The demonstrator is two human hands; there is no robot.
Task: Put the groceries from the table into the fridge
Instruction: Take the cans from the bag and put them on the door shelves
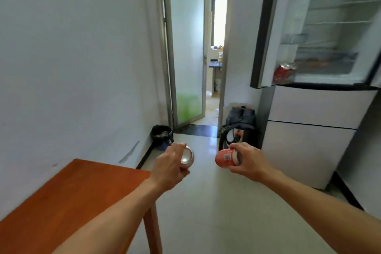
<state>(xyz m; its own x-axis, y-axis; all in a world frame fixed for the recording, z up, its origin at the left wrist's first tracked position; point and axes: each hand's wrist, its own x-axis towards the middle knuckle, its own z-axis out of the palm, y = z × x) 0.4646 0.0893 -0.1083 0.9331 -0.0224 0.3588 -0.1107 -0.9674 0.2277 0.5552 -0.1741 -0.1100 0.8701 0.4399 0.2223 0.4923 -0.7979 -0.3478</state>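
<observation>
**Aluminium in both hands, fridge (pixel 313 107) standing open**

Held out at about the same height, the hands each carry one drink can. The left hand (pixel 172 166) curls round a silver-ended can (pixel 187 158) that lies on its side. The can's shiny end faces the camera, and a strip of red shows along its lower edge. The right hand (pixel 250 163) grips a red can (pixel 225 157), also tipped sideways, with a white label patch turned upward. The two cans are near each other but apart, above the pale floor tiles (pixel 206 202).

Below the left forearm, at lower left, lies the reddish wooden tabletop (pixel 68 202), with one leg showing at its near corner. The fridge stands to the right of the right hand and rises well above it. Its upper door (pixel 274 27) is swung wide. A third can (pixel 285 72), red and blurred, sits in the door's lowest rack.

A dark backpack (pixel 241 121) rests against the wall just left of the fridge. A black bin (pixel 161 133) sits by the frosted glass door (pixel 186 47).
</observation>
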